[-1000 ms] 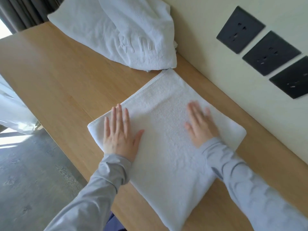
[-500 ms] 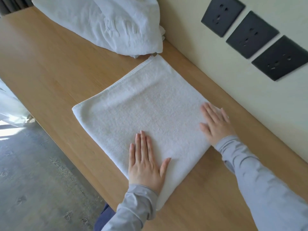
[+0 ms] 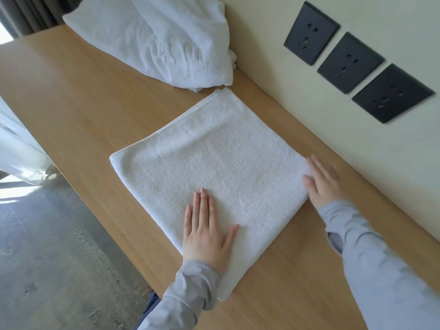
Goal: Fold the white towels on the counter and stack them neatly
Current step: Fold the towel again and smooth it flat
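Observation:
A white towel (image 3: 214, 160), folded into a flat square, lies on the wooden counter (image 3: 78, 101). My left hand (image 3: 206, 231) presses flat on its near part, fingers straight and together, thumb spread. My right hand (image 3: 321, 182) rests with straight fingers on the towel's right corner, near the wall. A heap of unfolded white towels (image 3: 162, 39) sits at the far end of the counter, just beyond the folded towel's far corner.
A cream wall (image 3: 297, 110) runs along the counter's right side, carrying three black socket plates (image 3: 350, 60). The counter's left edge drops to a grey floor (image 3: 42, 258). A white cloth (image 3: 16, 148) hangs at the left.
Both hands slid from the towel's middle toward its near and right edges a second ago. Over the last half second they have stayed put; only the camera view shifted.

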